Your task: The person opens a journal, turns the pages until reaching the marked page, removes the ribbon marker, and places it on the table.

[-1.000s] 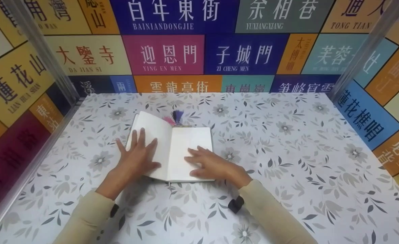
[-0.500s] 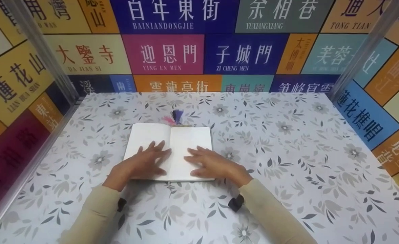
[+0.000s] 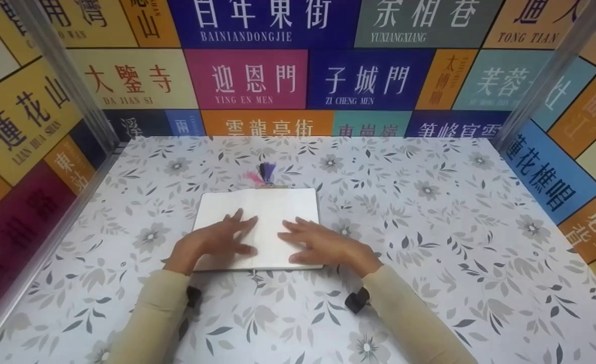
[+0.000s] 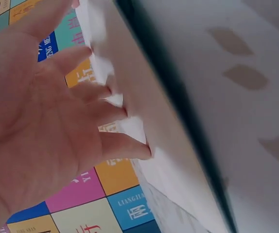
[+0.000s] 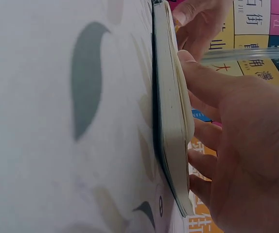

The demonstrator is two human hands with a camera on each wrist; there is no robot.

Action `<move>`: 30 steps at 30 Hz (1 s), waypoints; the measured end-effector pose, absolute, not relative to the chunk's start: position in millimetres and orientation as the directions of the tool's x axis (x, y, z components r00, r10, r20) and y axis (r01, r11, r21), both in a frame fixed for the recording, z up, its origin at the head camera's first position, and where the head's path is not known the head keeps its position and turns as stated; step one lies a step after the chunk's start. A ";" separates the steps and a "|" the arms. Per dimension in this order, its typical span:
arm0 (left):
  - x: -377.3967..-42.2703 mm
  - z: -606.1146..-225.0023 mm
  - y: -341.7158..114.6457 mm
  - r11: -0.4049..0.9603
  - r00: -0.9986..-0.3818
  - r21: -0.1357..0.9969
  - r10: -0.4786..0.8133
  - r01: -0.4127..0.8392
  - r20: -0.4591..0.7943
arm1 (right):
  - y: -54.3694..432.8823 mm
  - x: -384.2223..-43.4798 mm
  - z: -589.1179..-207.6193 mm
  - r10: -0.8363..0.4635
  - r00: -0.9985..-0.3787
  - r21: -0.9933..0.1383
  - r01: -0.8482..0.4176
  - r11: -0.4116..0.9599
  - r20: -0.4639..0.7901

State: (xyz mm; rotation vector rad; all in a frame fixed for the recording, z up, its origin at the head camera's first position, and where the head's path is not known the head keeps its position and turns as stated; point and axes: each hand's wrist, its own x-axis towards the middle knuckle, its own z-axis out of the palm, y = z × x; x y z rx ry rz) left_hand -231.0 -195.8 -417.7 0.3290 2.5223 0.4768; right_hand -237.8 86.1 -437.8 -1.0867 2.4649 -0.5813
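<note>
Broadly, a wall of coloured sign panels (image 3: pixel 247 78), lettered in Chinese characters and romanised names, closes off the back and sides; below it spreads a white tabletop (image 3: pixel 455 242) patterned with grey leaves and flowers. Clear upright posts (image 3: pixel 83 65) stand at the two back corners. Two tan sleeves (image 3: pixel 414 318) reach in from the near edge. Between the hands, left of the table's middle, a notebook (image 3: pixel 272 242) lies open at blank pages, its dark cover showing along the edge in both wrist views. Left hand (image 3: pixel 217 237) on the left page — fingers loosely spread, fingertips touching paper, thumb near the centre fold, nothing gripped. Right hand (image 3: pixel 323 242) on the right page, fingers relaxed and apart, tips resting on the paper, likewise gripping nothing. Dark wrist pieces (image 3: pixel 357 301) sit by each cuff. Just past the notebook's far edge, near the fold: a tassel (image 3: pixel 266 173) in pink, black and purple. Smallest noted — a pale ribbon end (image 3: pixel 254 273) poking out at the near edge.
</note>
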 end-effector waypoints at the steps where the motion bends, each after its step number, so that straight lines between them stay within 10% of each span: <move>1: -231.7 -418.2 -195.3 0.911 -0.824 0.390 0.320 0.132 -0.468 | 87.4 -238.2 -437.7 -0.762 -0.622 -0.518 -0.598 0.612 -0.181; 30: -233.0 -417.7 -193.4 0.914 -0.834 0.392 0.297 0.108 -0.464 | 104.1 -242.4 -427.7 -0.773 -0.607 -0.644 -0.519 0.563 -0.186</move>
